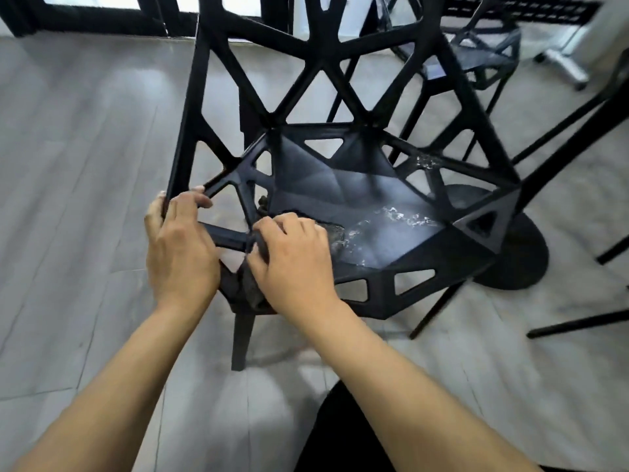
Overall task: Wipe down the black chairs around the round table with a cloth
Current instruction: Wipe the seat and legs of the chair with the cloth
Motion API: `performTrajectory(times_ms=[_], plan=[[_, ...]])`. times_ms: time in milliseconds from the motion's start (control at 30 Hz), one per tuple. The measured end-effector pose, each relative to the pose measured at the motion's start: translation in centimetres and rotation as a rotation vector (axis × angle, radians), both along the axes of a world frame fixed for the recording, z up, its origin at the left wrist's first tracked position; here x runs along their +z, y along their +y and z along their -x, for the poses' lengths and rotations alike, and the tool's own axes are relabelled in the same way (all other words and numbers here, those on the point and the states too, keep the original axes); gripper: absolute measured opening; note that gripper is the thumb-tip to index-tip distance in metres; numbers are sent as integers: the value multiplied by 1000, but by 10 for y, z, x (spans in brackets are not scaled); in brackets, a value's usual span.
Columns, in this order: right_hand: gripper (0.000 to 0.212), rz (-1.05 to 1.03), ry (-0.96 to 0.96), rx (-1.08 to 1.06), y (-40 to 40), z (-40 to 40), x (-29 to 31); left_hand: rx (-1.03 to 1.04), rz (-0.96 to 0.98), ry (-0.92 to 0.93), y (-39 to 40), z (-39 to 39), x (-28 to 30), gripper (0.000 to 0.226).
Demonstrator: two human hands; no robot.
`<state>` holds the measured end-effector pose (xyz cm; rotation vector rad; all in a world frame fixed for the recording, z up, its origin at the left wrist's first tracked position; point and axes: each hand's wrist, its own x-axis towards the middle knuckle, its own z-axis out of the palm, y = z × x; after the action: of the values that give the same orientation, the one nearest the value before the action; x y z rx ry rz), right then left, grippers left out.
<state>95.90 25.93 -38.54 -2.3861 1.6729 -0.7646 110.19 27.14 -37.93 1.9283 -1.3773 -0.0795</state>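
Note:
A black chair [360, 185] with an open lattice back and sides stands in front of me on the floor. Pale streaks show on its seat at the right. My left hand [180, 247] grips the lower left strut of the chair's side frame. My right hand [292, 257] presses a dark grey cloth [335, 235] onto the seat's left front corner, fingers curled over it. Most of the cloth is hidden under the hand; a fold hangs below the seat edge.
A second black lattice chair [483, 52] stands behind at the upper right. A round black table base [517, 253] lies on the floor at right, with thin black legs [578, 321] of other furniture beside it. Grey plank floor [85, 165] surrounds the chair.

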Motion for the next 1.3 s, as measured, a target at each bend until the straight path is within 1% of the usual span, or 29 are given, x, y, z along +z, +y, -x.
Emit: performTrajectory(times_ms=[100, 167, 200, 267, 367, 400, 467, 533, 633, 700, 767, 867, 900, 967, 1000, 1100, 1233, 1300], plan=[[25, -52, 80, -201, -29, 62, 4, 40, -2, 17, -1, 6, 0, 34], [25, -106, 147, -346, -54, 112, 9, 44, 7, 23, -1, 7, 1, 34], [27, -139, 169, -388, -67, 133, 12, 41, 15, 31, -1, 7, 1, 33], [30, -188, 142, -410, -81, 160, 15, 22, 34, 45, -1, 6, 1, 35], [28, -247, 41, -304, -83, 159, 15, 9, 66, 46, -3, 6, -3, 38], [29, -286, 19, -253, -81, 148, 16, 17, 73, 41, -4, 6, -5, 39], [37, -342, -14, -127, -74, 113, 18, 25, 73, 37, -5, 6, -6, 40], [40, -350, -31, 28, -66, 68, 17, 32, 53, 38, -4, 7, -6, 40], [31, -326, -27, 203, -53, 24, 17, 48, 12, 39, -1, 9, -2, 36], [28, -331, -17, 250, -58, 31, 19, 48, -19, 27, 0, 10, 1, 34], [26, -333, 39, 192, -71, 62, 19, 48, -24, 23, 1, 10, 2, 33], [40, -282, 109, -94, -95, 142, 23, 43, -16, 27, 2, 9, 1, 31], [40, -279, 139, -171, -100, 171, 26, 41, -13, 24, 2, 8, 1, 31], [41, -267, 136, -233, -106, 210, 30, 33, -3, 25, 1, 8, 0, 31], [40, -261, 100, -232, -106, 215, 31, 30, 7, 34, 1, 9, 0, 32], [24, -234, -42, -210, -92, 190, 20, 21, 59, 52, -1, 10, -2, 35], [24, -265, -123, -32, -51, 123, 13, 28, 79, 50, -1, 10, -3, 38], [27, -224, -148, 59, -23, 73, 15, 29, 56, 39, 0, 10, -2, 38]])
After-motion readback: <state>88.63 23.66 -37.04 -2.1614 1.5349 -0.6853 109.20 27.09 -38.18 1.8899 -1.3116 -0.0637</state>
